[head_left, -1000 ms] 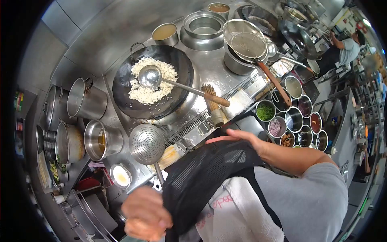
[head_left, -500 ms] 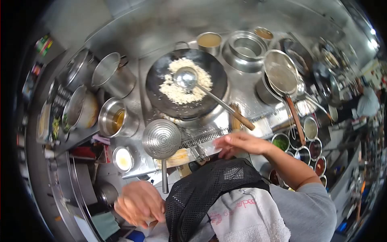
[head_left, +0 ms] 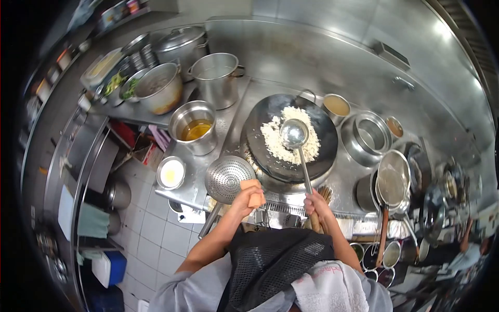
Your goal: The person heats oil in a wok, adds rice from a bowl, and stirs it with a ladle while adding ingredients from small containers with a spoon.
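My left hand (head_left: 244,203) is closed around a folded orange cloth (head_left: 252,193), beside the perforated strainer (head_left: 226,179) at the wok's front left. With my right hand (head_left: 317,206) I grip the handle of a metal ladle (head_left: 294,133). The ladle's bowl rests on white rice (head_left: 278,143) in the black wok (head_left: 254,122), which sits on the stove. A loop handle (head_left: 306,94) stands at the wok's far rim. Part of the ladle's wooden grip is hidden by my fingers.
Left of the wok stand a pot of yellow oil (head_left: 189,112), a bowl with white and yellow contents (head_left: 171,173) and a tall pot (head_left: 215,83). To the right are nested steel bowls (head_left: 371,138), a container of broth (head_left: 336,105) and a wooden-handled sieve (head_left: 393,179).
My head view has shifted, so the wok appears further right. My right hand has closed on the ladle's handle. My left hand has risen from the lower left and now shows the orange cloth.
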The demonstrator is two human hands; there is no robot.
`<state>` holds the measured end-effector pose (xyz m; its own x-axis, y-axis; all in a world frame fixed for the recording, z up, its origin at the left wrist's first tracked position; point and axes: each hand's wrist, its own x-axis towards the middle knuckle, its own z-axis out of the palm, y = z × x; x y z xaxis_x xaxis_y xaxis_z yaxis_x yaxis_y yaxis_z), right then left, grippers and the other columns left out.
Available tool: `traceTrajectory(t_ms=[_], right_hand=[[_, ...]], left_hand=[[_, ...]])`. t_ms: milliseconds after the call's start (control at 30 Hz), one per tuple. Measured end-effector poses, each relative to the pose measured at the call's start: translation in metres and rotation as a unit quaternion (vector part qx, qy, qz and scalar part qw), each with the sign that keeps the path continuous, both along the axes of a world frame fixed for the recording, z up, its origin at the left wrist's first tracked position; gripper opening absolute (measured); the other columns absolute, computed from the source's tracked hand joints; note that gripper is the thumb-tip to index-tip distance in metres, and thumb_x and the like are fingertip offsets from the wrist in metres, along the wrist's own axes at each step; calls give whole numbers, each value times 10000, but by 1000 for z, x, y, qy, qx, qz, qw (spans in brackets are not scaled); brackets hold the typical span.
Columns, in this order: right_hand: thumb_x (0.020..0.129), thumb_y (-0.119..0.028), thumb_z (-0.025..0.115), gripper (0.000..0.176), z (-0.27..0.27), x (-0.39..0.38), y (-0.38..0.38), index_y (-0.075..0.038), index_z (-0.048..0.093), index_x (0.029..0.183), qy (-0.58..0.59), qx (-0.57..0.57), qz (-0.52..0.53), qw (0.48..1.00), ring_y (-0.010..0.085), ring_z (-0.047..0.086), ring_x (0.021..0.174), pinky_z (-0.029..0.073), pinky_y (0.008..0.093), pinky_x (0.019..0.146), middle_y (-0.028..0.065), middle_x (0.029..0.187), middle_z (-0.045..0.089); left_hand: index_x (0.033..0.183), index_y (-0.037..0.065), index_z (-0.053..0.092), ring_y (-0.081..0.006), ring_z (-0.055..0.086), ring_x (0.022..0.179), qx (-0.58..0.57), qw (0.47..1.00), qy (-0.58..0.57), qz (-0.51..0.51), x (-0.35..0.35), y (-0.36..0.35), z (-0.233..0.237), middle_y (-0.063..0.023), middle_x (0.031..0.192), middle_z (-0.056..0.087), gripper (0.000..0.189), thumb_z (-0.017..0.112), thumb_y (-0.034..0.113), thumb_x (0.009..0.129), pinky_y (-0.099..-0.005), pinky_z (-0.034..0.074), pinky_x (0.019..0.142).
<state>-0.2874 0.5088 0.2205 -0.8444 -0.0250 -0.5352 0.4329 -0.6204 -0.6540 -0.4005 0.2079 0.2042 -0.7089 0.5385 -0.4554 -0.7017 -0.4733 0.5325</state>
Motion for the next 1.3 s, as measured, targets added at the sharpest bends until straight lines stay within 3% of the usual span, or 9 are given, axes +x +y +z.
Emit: traceTrajectory(t_ms=[67, 333, 433, 633, 667, 733, 967, 1100, 1300], right_hand=[[981, -65, 518, 565, 37, 11, -19, -181, 362, 1511, 79, 292, 70, 951, 90, 435, 469, 380, 249, 410, -16, 659, 449], [949, -83, 551, 718, 65, 40, 12, -182, 247, 1592, 29, 234, 149, 960, 132, 466, 452, 400, 289, 420, 15, 676, 507], [929, -119, 575, 676, 36, 40, 4, -88, 315, 1553, 98, 650, 51, 752, 203, 626, 590, 502, 360, 559, 145, 807, 670], [898, -79, 583, 717, 134, 165, 24, -162, 338, 1567, 153, 505, 167, 833, 153, 628, 719, 537, 304, 743, 141, 1078, 707], [887, -63, 586, 738, 170, 186, 23, -188, 336, 1571, 55, 426, 223, 875, 152, 626, 726, 541, 293, 766, 137, 1125, 700], [868, -23, 568, 768, 192, 197, 18, -233, 342, 1571, 29, 428, 246, 869, 137, 629, 727, 544, 292, 764, 123, 1109, 702], [870, -60, 552, 738, 102, 79, 6, -341, 369, 1527, 21, 732, 153, 663, 452, 651, 723, 518, 540, 687, 297, 794, 643], [904, -65, 547, 705, 134, 101, -18, -306, 362, 1541, 75, 695, 136, 702, 409, 687, 736, 543, 491, 704, 285, 822, 671], [934, -56, 597, 599, 172, 190, -18, -180, 453, 1502, 91, 545, 163, 818, 282, 602, 1228, 443, 364, 1041, 146, 1383, 606]], left_hand=[[1023, 50, 586, -243, 675, 760, 16, 999, -35, -17, -6, 14, 7, -90, 889, 641, 255, 721, 78, 809, -410, 617, 703], [992, 68, 580, -312, 659, 861, -26, 986, -92, -138, -65, 72, 28, -140, 914, 599, 315, 751, 300, 864, -561, 562, 875], [904, 44, 585, -319, 658, 819, -32, 979, -96, -175, -75, 89, -1, -140, 896, 606, 234, 708, 239, 866, -521, 585, 833], [877, 106, 606, -300, 635, 766, 151, 976, -103, -115, 34, 50, 45, -92, 845, 635, 147, 710, 205, 844, -460, 576, 697], [958, 100, 557, -252, 637, 789, -135, 956, 250, -81, 67, 41, 81, -74, 854, 628, 99, 620, 149, 899, -455, 589, 704], [941, 93, 563, -254, 638, 780, 31, 991, -109, -66, 42, 45, 46, -84, 858, 635, 99, 632, 142, 888, -456, 585, 703], [914, 89, 571, -234, 633, 739, 76, 993, -26, -91, 35, 62, -36, -79, 865, 632, 125, 605, 209, 924, -416, 571, 640], [948, 108, 564, -252, 658, 756, -22, 996, -27, -81, 61, 21, 4, -89, 879, 631, 90, 602, 127, 868, -416, 588, 640], [1010, 109, 544, -293, 646, 723, 35, 995, -34, -82, 21, 20, 39, -130, 837, 627, 187, 627, 95, 844, -458, 582, 620]])
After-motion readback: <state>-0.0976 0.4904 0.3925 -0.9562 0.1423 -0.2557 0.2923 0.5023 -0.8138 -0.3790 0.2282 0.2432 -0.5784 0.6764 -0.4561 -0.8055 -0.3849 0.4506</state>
